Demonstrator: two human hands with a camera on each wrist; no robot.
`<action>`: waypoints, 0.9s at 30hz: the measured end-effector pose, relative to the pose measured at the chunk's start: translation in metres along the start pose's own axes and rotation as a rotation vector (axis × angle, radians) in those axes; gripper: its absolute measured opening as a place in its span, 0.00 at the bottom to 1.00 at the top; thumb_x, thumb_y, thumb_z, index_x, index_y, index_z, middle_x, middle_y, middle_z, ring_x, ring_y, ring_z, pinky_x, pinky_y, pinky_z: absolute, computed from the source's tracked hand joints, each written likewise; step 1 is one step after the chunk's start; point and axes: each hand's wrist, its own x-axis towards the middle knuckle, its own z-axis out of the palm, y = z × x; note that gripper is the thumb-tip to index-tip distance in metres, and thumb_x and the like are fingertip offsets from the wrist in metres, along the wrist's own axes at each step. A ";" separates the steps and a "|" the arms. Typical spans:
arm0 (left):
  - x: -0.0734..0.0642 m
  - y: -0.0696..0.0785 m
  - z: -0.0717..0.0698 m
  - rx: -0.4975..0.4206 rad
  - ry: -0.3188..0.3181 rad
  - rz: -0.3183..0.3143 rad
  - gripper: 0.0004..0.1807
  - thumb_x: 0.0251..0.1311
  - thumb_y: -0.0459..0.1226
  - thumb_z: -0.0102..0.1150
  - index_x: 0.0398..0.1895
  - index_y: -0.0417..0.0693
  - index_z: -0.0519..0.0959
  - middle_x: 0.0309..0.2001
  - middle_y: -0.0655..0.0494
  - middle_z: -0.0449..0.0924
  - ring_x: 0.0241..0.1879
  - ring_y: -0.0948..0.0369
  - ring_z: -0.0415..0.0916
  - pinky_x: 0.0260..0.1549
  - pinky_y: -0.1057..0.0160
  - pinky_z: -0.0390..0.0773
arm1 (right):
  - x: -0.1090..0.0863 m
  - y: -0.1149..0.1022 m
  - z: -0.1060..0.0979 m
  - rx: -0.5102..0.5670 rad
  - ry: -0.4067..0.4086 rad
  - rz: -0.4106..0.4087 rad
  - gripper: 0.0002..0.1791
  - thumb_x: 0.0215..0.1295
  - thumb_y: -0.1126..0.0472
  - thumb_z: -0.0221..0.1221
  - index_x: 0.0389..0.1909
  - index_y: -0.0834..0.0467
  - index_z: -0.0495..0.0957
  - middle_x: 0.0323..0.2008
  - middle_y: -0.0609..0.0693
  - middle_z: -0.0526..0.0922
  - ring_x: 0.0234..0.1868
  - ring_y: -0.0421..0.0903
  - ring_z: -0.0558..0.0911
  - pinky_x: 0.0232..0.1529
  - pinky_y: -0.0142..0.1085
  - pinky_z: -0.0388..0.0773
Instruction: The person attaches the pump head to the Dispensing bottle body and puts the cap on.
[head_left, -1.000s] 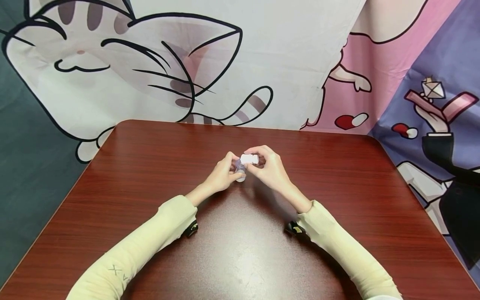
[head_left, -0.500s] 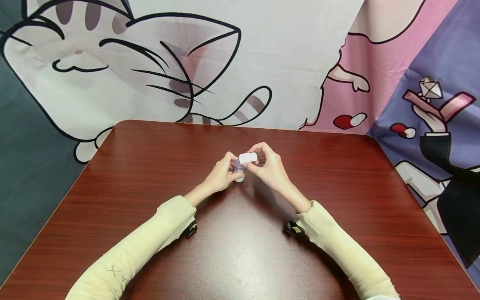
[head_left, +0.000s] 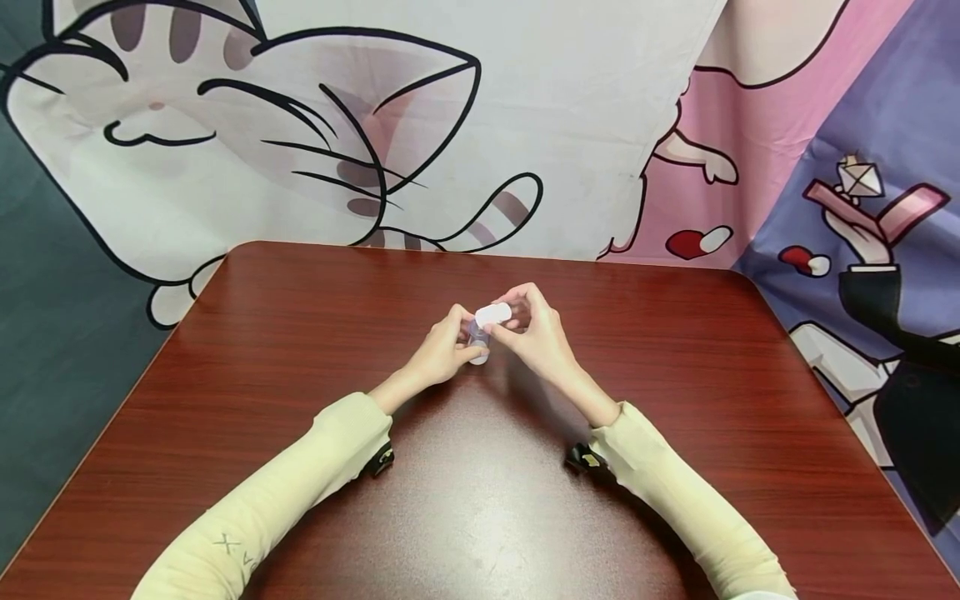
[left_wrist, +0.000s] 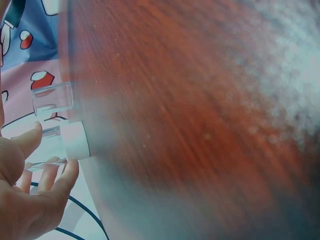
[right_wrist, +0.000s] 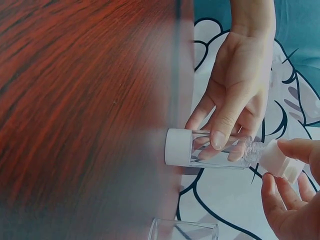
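Observation:
My left hand (head_left: 438, 348) grips a clear bottle (right_wrist: 215, 150) with a white base, its thumb across the front and fingers round the back. The bottle stands upright with its base on or just above the tabletop; its threaded neck shows in the right wrist view. My right hand (head_left: 542, 332) pinches a white top (right_wrist: 277, 160) between thumb and fingers. That top lies tilted against the neck's end; whether the threads meet, I cannot tell. Close by, in the left wrist view, stands a clear cylindrical cover (left_wrist: 52, 97), apart from both hands and hidden in the head view.
A reddish-brown wooden table (head_left: 480, 500) reaches out under both arms. Behind its far edge hangs a printed cloth (head_left: 585, 125) with a cartoon cat. Dark wrist cameras sit under both cuffs.
The white top has shifted slightly left, over the bottle's mouth, and its left end has dipped a little. My left hand keeps its grip on the bottle nearly in place.

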 end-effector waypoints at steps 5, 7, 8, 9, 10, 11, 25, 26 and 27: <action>-0.001 0.000 -0.001 0.006 -0.004 0.001 0.23 0.56 0.31 0.65 0.49 0.36 0.63 0.45 0.36 0.78 0.45 0.47 0.80 0.46 0.55 0.82 | 0.001 0.002 0.001 0.016 -0.010 -0.015 0.20 0.54 0.73 0.65 0.45 0.72 0.68 0.44 0.66 0.82 0.41 0.64 0.80 0.44 0.54 0.80; -0.002 -0.001 -0.001 0.003 -0.004 0.003 0.23 0.56 0.31 0.65 0.49 0.36 0.63 0.44 0.36 0.78 0.45 0.47 0.80 0.46 0.55 0.82 | 0.001 0.002 0.002 0.019 -0.013 -0.020 0.20 0.55 0.74 0.65 0.46 0.72 0.68 0.43 0.66 0.82 0.41 0.63 0.80 0.44 0.54 0.80; -0.002 -0.001 -0.001 0.002 -0.004 0.005 0.23 0.56 0.30 0.65 0.49 0.36 0.63 0.44 0.36 0.78 0.45 0.47 0.80 0.46 0.55 0.82 | 0.001 0.002 0.002 0.017 -0.014 -0.021 0.20 0.55 0.74 0.65 0.46 0.72 0.68 0.43 0.66 0.81 0.41 0.62 0.81 0.44 0.53 0.80; -0.002 -0.001 -0.001 0.001 -0.005 0.006 0.23 0.56 0.30 0.65 0.49 0.36 0.63 0.44 0.36 0.78 0.45 0.47 0.80 0.46 0.55 0.82 | 0.001 0.002 0.002 0.016 -0.014 -0.023 0.20 0.55 0.73 0.65 0.46 0.72 0.68 0.43 0.66 0.81 0.41 0.61 0.81 0.44 0.53 0.80; -0.001 -0.001 -0.001 -0.002 -0.005 0.004 0.23 0.56 0.30 0.65 0.49 0.36 0.63 0.44 0.36 0.78 0.44 0.47 0.80 0.46 0.55 0.82 | 0.001 0.001 0.002 0.015 -0.014 -0.024 0.20 0.55 0.73 0.65 0.47 0.72 0.68 0.43 0.66 0.81 0.41 0.60 0.81 0.44 0.53 0.80; -0.001 -0.002 -0.001 -0.004 -0.005 0.002 0.23 0.56 0.30 0.65 0.49 0.37 0.63 0.44 0.36 0.78 0.44 0.48 0.80 0.46 0.55 0.82 | 0.001 0.001 0.002 0.015 -0.015 -0.023 0.20 0.55 0.73 0.65 0.47 0.71 0.69 0.43 0.66 0.81 0.41 0.59 0.81 0.44 0.53 0.80; 0.000 -0.001 0.000 -0.027 -0.017 -0.008 0.22 0.56 0.31 0.65 0.48 0.38 0.63 0.45 0.39 0.78 0.45 0.49 0.80 0.47 0.57 0.82 | 0.010 0.037 0.010 0.015 -0.026 -0.037 0.21 0.58 0.67 0.66 0.51 0.61 0.72 0.42 0.59 0.82 0.41 0.51 0.82 0.43 0.42 0.83; 0.000 -0.001 0.000 -0.029 -0.015 -0.008 0.22 0.56 0.31 0.65 0.47 0.38 0.63 0.45 0.39 0.79 0.45 0.49 0.80 0.47 0.57 0.82 | 0.010 0.037 0.010 0.015 -0.027 -0.040 0.21 0.58 0.67 0.65 0.51 0.61 0.72 0.43 0.58 0.82 0.41 0.51 0.82 0.43 0.43 0.83; 0.000 -0.001 0.000 -0.028 -0.014 -0.007 0.22 0.56 0.31 0.65 0.47 0.38 0.63 0.45 0.39 0.79 0.45 0.49 0.80 0.47 0.57 0.82 | 0.010 0.037 0.010 0.016 -0.029 -0.042 0.21 0.58 0.67 0.65 0.52 0.61 0.71 0.43 0.58 0.81 0.41 0.50 0.82 0.44 0.42 0.83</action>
